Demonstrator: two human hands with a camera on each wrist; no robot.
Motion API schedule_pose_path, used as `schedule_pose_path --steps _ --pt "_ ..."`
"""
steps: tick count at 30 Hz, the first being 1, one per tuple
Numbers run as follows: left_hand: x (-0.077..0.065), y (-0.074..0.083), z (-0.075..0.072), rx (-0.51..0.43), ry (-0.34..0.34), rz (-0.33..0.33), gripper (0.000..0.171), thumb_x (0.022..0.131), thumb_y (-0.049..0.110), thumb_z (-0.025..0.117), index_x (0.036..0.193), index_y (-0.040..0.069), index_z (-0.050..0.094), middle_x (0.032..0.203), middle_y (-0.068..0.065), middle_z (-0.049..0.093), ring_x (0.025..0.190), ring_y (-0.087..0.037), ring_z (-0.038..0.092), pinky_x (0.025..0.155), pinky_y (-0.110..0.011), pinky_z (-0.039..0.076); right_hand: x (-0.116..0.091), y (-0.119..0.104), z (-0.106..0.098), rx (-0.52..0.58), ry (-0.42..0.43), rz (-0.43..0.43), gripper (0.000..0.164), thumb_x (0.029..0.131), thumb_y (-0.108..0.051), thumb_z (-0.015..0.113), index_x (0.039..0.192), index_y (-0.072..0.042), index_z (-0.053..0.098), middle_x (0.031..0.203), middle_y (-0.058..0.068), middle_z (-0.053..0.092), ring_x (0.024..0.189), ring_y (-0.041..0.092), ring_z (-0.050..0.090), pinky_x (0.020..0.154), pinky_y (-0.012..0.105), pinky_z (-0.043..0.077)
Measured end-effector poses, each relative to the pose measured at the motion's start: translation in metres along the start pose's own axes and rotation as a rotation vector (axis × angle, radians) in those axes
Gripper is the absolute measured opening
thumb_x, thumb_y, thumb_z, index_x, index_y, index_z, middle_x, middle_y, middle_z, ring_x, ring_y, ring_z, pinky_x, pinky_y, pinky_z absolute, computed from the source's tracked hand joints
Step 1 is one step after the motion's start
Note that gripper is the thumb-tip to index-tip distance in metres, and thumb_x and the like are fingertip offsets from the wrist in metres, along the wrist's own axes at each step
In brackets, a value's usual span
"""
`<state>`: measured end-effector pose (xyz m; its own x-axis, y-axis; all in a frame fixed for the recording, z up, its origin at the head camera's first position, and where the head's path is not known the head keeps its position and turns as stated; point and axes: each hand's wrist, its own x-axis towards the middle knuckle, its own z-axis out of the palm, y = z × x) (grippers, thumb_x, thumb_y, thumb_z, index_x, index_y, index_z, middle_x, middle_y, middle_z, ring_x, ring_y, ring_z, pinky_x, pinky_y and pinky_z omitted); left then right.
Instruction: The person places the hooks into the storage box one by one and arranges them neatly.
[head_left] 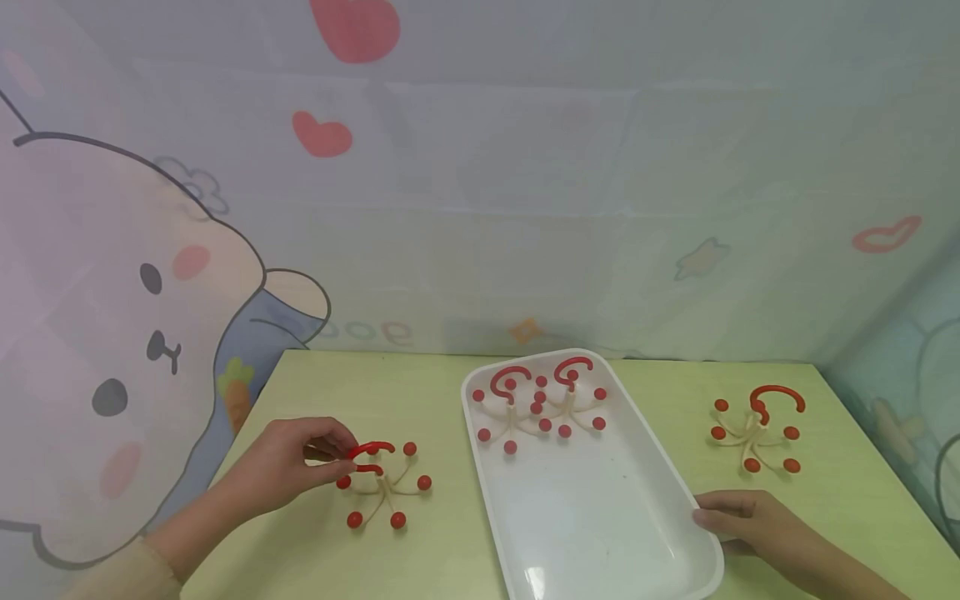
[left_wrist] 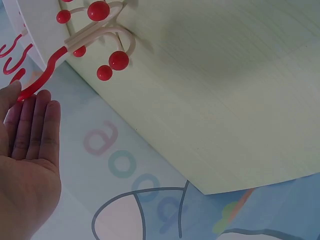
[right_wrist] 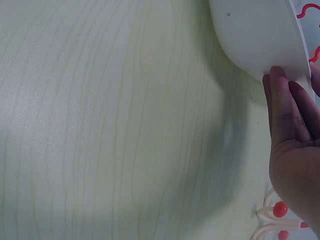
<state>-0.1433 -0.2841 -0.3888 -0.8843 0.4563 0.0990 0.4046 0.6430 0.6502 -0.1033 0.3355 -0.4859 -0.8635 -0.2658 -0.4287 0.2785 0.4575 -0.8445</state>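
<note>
L hand (head_left: 296,462) pinches hook (head_left: 378,444) of hanger (head_left: 382,486); hanger L of tray (head_left: 577,517), on/just above worktop (head_left: 446,550) (unclear). R hand (head_left: 765,525) pinches tray rim (head_left: 717,567). Hanger prob. light, stiff; branches (head_left: 405,492) may snap: hold hook.

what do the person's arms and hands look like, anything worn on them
Both the left hand and right hand are bare, with no gloves or rings visible. A plain, pale cream sleeve covers the left arm at the picture's lower edge. The right forearm shows no sleeve as far as the head view reaches.
</note>
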Motion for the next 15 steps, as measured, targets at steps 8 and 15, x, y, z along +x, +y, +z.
schedule_pose_path --steps 8,15 --pt "0.0011 0.0010 0.0049 -0.008 0.033 0.022 0.017 0.091 0.005 0.084 0.096 0.019 0.075 0.092 0.011 0.075 0.085 -0.004 0.072 0.080 -0.026 0.064 0.0003 -0.0003 -0.0004 -0.004 0.006 -0.002 0.050 0.107 -0.029 0.067 0.140 0.010 0.063 0.131 0.017 0.073 0.107 0.019 0.072 0.091 0.039 0.064" --pt "0.0036 0.0009 0.0096 0.020 0.072 0.062 0.021 0.089 0.000 0.082 0.094 0.018 0.074 0.089 0.014 0.072 0.082 -0.003 0.070 0.076 -0.026 0.064 0.0000 -0.0004 0.0000 -0.016 0.010 0.002 0.050 0.108 -0.029 0.066 0.140 0.009 0.063 0.130 0.017 0.074 0.106 0.020 0.072 0.091 0.039 0.064"
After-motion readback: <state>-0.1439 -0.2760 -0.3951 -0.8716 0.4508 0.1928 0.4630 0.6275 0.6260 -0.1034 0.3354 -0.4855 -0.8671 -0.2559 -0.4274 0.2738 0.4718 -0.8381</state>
